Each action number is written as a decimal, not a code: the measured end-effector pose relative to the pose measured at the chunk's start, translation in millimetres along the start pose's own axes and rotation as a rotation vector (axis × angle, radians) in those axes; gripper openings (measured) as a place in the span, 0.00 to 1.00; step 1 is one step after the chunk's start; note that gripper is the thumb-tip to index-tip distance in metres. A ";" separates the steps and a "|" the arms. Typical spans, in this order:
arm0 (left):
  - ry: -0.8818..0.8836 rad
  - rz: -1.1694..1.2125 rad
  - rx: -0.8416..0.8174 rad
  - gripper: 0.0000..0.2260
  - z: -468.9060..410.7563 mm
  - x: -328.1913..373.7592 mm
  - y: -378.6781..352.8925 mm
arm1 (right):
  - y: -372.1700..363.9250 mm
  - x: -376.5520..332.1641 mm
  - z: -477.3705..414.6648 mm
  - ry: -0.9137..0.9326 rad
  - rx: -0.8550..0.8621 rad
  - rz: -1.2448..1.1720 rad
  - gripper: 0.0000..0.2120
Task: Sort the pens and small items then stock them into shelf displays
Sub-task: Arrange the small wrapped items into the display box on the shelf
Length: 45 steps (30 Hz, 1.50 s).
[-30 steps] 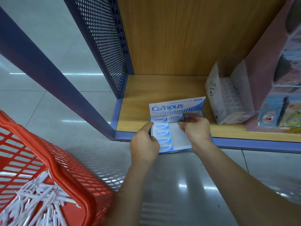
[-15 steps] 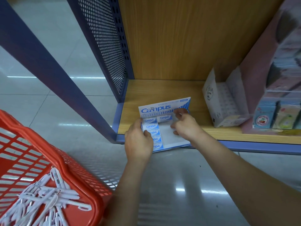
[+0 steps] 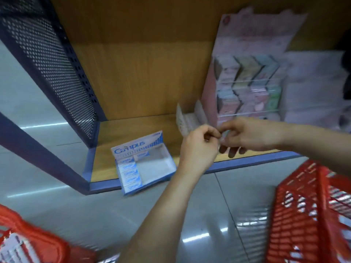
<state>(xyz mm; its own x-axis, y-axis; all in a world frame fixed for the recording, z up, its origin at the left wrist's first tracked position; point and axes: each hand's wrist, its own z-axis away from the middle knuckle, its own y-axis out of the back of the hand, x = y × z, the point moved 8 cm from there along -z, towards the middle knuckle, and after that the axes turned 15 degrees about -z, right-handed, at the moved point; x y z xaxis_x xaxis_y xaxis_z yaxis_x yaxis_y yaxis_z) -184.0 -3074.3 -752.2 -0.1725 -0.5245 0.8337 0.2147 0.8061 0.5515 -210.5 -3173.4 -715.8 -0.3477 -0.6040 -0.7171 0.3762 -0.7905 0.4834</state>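
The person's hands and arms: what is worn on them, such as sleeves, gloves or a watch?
Nothing worn shows. The left hand and right hand have no gloves, and both forearms are bare up to the picture's edge, with no sleeve, watch or bracelet in view. Blur could hide a thin ring.

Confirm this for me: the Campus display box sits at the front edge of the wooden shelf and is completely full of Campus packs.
Not full. The head view shows the Campus display box at the front edge of the wooden shelf only partly filled: Campus packs line its left side, and most of its white floor is bare.
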 end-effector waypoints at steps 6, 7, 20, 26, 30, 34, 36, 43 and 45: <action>-0.405 -0.322 -0.437 0.08 59.3 95.7 -120.2 | 86.5 111.6 128.9 -0.059 0.343 -0.378 0.10; -0.463 -0.400 -0.456 0.10 70.6 100.1 -133.6 | 92.4 129.6 143.9 -0.057 0.391 -0.418 0.09; -0.524 -0.410 -0.176 0.14 84.4 165.0 -145.3 | 67.4 395.1 235.1 -0.432 0.778 -0.578 0.11; -0.751 -0.841 -0.737 0.12 139.4 180.2 -300.8 | 64.0 464.5 244.8 -0.506 0.783 -0.464 0.29; -0.822 -0.973 -1.009 0.16 194.9 137.1 -380.3 | 42.7 490.6 233.6 -0.561 0.647 -0.363 0.37; -0.902 -0.998 -1.082 0.26 205.8 102.6 -396.3 | 26.9 474.1 209.7 -0.477 0.559 -0.172 0.39; -0.891 -1.057 -1.086 0.28 195.7 83.4 -394.7 | 16.8 453.5 195.1 -0.405 0.532 -0.188 0.37; -0.892 -1.177 -1.137 0.32 184.7 40.7 -380.3 | -3.5 445.1 171.9 -0.346 0.533 -0.484 0.24; -0.955 -1.193 -1.133 0.27 186.6 46.2 -380.9 | 4.3 452.9 183.2 -0.363 0.618 -0.694 0.19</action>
<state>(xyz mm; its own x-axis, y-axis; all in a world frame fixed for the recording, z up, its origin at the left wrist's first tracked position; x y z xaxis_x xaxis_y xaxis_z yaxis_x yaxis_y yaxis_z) -453.1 -3354.5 -928.7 -0.9994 0.0316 -0.0132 -0.0285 -0.5519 0.8335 -523.7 -3468.9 -946.5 -0.6013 0.0992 -0.7928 -0.4871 -0.8320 0.2653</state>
